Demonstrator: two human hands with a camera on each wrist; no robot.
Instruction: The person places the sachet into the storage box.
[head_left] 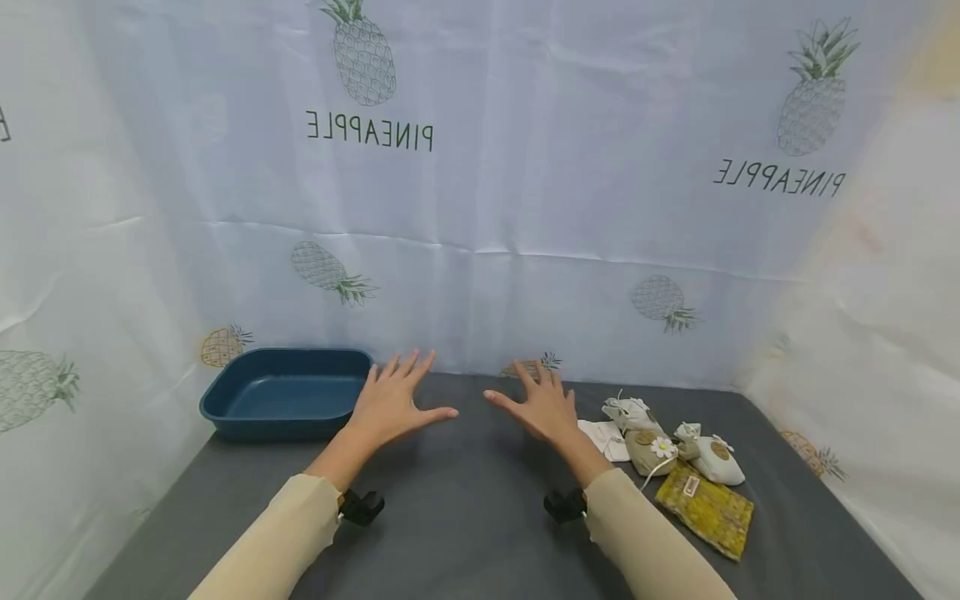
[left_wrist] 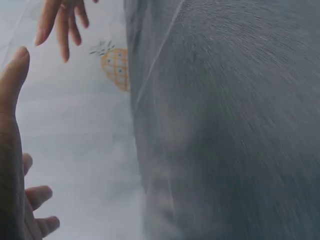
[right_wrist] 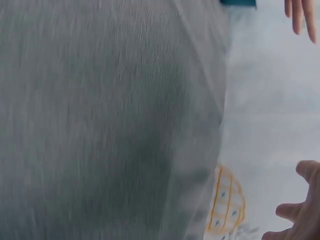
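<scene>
Both hands are held out over the dark grey table with fingers spread and nothing in them. My left hand (head_left: 391, 402) is nearest the dark blue rectangular basin (head_left: 292, 427), overlapping its right end in the head view. My right hand (head_left: 542, 408) is left of a group of small drawstring pouches. A white pouch (head_left: 632, 414), an olive-beige pouch with a daisy (head_left: 647, 452) and another white pouch (head_left: 717, 462) lie close together. In front of them is a flat yellow patterned pouch (head_left: 705, 510). The left wrist view shows the left thumb (left_wrist: 14, 80) in the foreground.
A flat white cloth piece (head_left: 604, 439) lies beside the pouches, partly behind the right wrist. White pineapple-print curtain (head_left: 510, 200) hangs behind the table (head_left: 457, 517) and along both sides. Each wrist wears a black camera (head_left: 362, 507).
</scene>
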